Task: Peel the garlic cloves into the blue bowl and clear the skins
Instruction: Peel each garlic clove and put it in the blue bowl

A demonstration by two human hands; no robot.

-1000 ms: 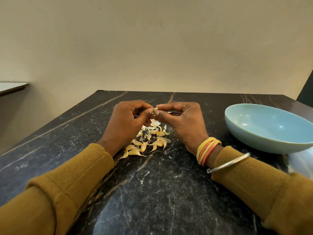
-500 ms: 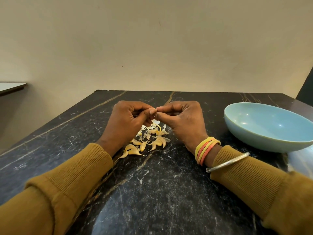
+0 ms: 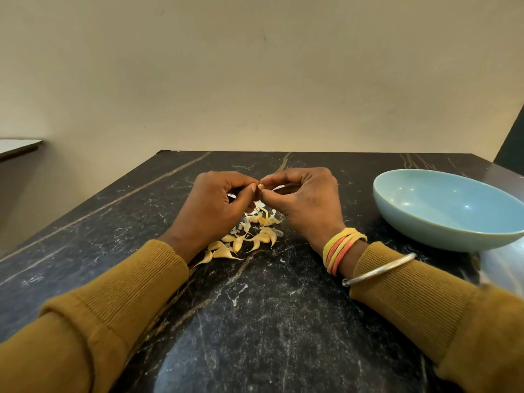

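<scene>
Wall (image 3: 255, 75): plain cream, rising straight from the table's far edge.
Table (image 3: 255, 321): black stone-look top with pale veins. The far edge runs level across the view, the left edge slants toward the near left, and the right far corner meets a dark panel. Open top lies between the two forearms in the near half, to the left of the left arm, and beyond the hands up to the far edge.
Sleeves (image 3: 119, 302): mustard ribbed knit on both forearms, which lie on the table and angle inward toward the centre.
Blue bowl (image 3: 442, 231): wide, shallow and pale blue, standing upright on the table at right, well apart from the garlic. A strip of bare top separates it from the right hand, and its near right side is close to the table's right edge.
Left hand (image 3: 215, 205): fingers curled in, with the thumb and forefinger tips pinching the left side of the held clove. The wrist sits over the near left part of the pile.
Right hand (image 3: 309, 202): fingers curled in, with the thumb and forefinger tips pinching the right side of the same clove. The heel sits low, near the table.
Bangles (image 3: 341, 248): yellow and coral bands on the right wrist, with a thin silver bangle (image 3: 380, 269) over the cuff behind them.
Garlic cloves (image 3: 243, 242): a loose heap of small pale-yellow cloves with papery wisps, lying on the table between the wrists, below and just nearer than the fingertips.
Held clove (image 3: 260, 187): a tiny yellowish piece raised above the heap where the two hands' fingertips meet. It is mostly hidden, so whether it is peeled cannot be told.
</scene>
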